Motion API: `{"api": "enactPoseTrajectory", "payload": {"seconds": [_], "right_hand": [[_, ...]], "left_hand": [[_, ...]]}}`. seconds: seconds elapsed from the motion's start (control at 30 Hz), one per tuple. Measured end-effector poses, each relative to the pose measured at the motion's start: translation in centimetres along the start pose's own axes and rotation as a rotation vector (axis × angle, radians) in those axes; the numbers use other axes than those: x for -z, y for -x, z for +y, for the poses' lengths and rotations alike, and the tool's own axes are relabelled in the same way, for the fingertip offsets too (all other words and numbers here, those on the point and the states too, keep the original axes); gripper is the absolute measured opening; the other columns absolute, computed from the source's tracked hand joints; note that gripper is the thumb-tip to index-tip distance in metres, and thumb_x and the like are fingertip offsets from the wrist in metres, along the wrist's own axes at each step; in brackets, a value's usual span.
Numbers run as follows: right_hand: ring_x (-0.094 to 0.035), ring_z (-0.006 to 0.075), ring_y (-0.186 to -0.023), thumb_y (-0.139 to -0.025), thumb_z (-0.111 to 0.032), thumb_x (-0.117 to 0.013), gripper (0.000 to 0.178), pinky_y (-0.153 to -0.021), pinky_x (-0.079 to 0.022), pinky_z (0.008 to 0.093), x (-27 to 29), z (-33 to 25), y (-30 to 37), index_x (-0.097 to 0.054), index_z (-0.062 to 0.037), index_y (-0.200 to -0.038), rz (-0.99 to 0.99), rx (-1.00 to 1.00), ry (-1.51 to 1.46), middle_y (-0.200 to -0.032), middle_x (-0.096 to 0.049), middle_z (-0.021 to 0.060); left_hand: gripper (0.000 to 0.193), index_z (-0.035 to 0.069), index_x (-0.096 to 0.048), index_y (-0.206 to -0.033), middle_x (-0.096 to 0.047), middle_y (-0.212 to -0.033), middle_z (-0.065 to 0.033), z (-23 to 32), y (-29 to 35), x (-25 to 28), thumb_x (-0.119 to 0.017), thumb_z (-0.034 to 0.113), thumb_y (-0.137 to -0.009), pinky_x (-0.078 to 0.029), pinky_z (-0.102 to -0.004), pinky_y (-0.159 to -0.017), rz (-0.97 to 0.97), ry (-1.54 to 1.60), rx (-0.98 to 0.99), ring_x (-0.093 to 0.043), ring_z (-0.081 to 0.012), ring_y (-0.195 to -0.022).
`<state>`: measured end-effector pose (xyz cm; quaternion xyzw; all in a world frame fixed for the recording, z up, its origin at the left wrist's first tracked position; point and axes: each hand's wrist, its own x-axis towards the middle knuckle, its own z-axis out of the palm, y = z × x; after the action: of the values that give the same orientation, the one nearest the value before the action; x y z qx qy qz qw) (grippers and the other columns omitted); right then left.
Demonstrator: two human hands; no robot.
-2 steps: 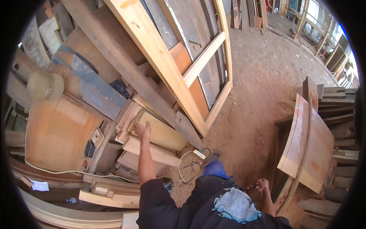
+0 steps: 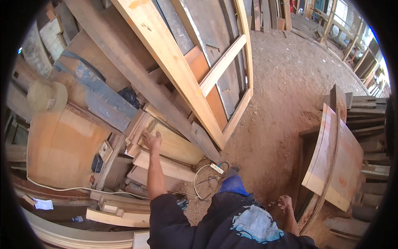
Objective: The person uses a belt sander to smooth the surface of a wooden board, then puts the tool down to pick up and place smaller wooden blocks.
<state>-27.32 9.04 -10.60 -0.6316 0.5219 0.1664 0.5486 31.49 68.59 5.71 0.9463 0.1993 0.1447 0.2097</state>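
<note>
My left hand [image 2: 153, 142] reaches out over a stack of pale wooden boards [image 2: 178, 144], thumb and fingers apart, with nothing seen in it. Whether its fingertips touch the wood I cannot tell. Low on the right, my right hand [image 2: 285, 203] hangs with curled fingers beside a board-topped stand [image 2: 331, 157]. Anything inside those fingers is hidden. Close beyond the left hand leans a dark plank [image 2: 137, 76], and past it stands a light wooden frame [image 2: 174, 70].
A white power strip [image 2: 216, 168] with looped cable lies on the dusty floor [image 2: 273, 124] near my blue shoe [image 2: 233, 184]. Left are a hat [image 2: 46, 96] on an orange-brown panel [image 2: 62, 145] and curved timber pieces [image 2: 120, 217]. More boards [image 2: 373, 166] are stacked at the right.
My left hand has shifted very slightly to the left over the boards. The right hand stays almost where it was, still curled.
</note>
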Motion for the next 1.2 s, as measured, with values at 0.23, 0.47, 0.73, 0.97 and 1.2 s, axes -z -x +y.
{"api": "enactPoseTrajectory", "payload": {"seconds": [0.23,0.47,0.73,0.97,1.2], "right_hand": [[-0.063,0.0132,-0.065,-0.088,-0.014,-0.065,0.03,-0.055,-0.052,0.0312,-5.9,-5.4,0.3,-0.076,-0.0012,-0.112,-0.142,-0.24,-0.054,-0.077,-0.067,0.0061],[-0.07,0.0381,-0.095,-0.082,-0.027,-0.069,0.037,-0.079,-0.056,0.0459,0.3,1.8,-6.3,-0.073,-0.0144,-0.116,-0.145,0.532,0.946,-0.103,-0.073,0.0157],[-0.07,0.0378,-0.089,-0.081,-0.034,-0.068,0.029,-0.076,-0.057,0.0465,-10.2,-15.9,-7.4,-0.076,-0.012,-0.098,-0.118,-0.23,0.431,-0.094,-0.073,0.0169],[-0.064,0.0437,-0.116,-0.088,-0.041,-0.064,0.049,-0.096,-0.052,0.049,-10.2,-20.5,-5.8,-0.071,0.0011,-0.112,-0.096,0.082,0.5,-0.119,-0.068,0.0272],[-0.063,0.0462,-0.114,-0.09,-0.039,-0.061,0.049,-0.095,-0.051,0.0504,-8.2,-19.4,-5.2,-0.07,0.0038,-0.111,-0.011,0.069,0.642,-0.116,-0.068,0.029]], "left_hand": [[0.088,-0.001,-0.037,-0.153,-0.037,-0.159,-0.0261,-8.9,-18.9,-2.8,-0.071,0.044,-0.085,-0.026,-0.0475,-0.124,-0.287,-0.61,-0.198,-0.032,-0.0421,-0.149],[0.097,0.017,-0.03,-0.162,-0.037,-0.163,-0.0126,-8.8,-21.9,-6.6,-0.077,0.017,-0.077,-0.028,-0.0385,-0.123,-0.451,-0.556,-0.442,-0.034,-0.0298,-0.151],[0.113,0.019,-0.017,-0.164,-0.036,-0.163,-0.0169,-7.0,-24.4,2.9,-0.087,0.017,-0.075,-0.034,-0.0453,-0.12,-0.471,-0.714,0.013,-0.037,-0.0379,-0.148],[0.124,0.017,-0.006,-0.165,-0.02,-0.165,-0.0299,-12.7,-27.0,-2.1,-0.089,0.029,-0.074,-0.031,-0.0538,-0.12,-0.488,-0.583,-0.077,-0.036,-0.0465,-0.147],[0.125,0.008,-0.013,-0.162,-0.036,-0.159,-0.0249,-5.7,-24.1,-2.2,-0.09,0.034,-0.067,-0.033,-0.0506,-0.121,-0.433,-0.624,0.051,-0.037,-0.0467,-0.145]]}}
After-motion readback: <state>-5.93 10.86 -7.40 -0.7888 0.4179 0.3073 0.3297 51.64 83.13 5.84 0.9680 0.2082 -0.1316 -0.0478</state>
